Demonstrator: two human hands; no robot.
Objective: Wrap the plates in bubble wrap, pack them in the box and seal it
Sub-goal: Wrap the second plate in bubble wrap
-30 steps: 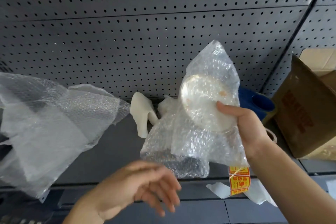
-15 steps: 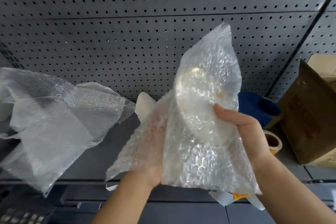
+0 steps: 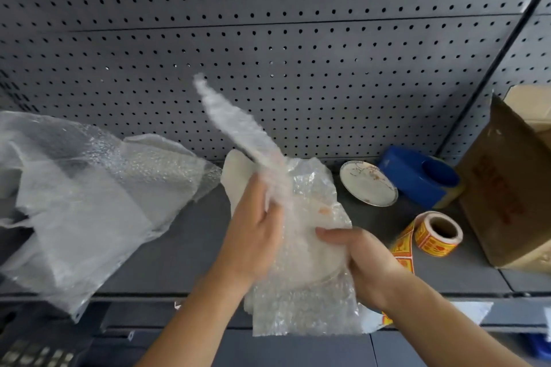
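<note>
A white plate [image 3: 310, 247] lies inside a sheet of bubble wrap [image 3: 301, 307] low over the grey shelf. My right hand [image 3: 360, 259] grips the plate through the wrap at its right edge. My left hand [image 3: 253, 229] pinches a loose flap of the same wrap [image 3: 235, 125], which stands up and is blurred by motion. A second plate [image 3: 368, 183], white with orange marks, leans bare on the shelf to the right. The brown cardboard box [image 3: 507, 188] stands open at the far right.
A big crumpled pile of bubble wrap [image 3: 89, 199] fills the left of the shelf. A roll of orange-yellow stickers [image 3: 436, 234] and a blue tape dispenser [image 3: 423, 176] sit by the box. A perforated grey panel [image 3: 268, 39] backs the shelf.
The wrapped plate came down from upright to low over the shelf. My left hand rose, took a flap and swung it up. The bare plate on the right is now uncovered.
</note>
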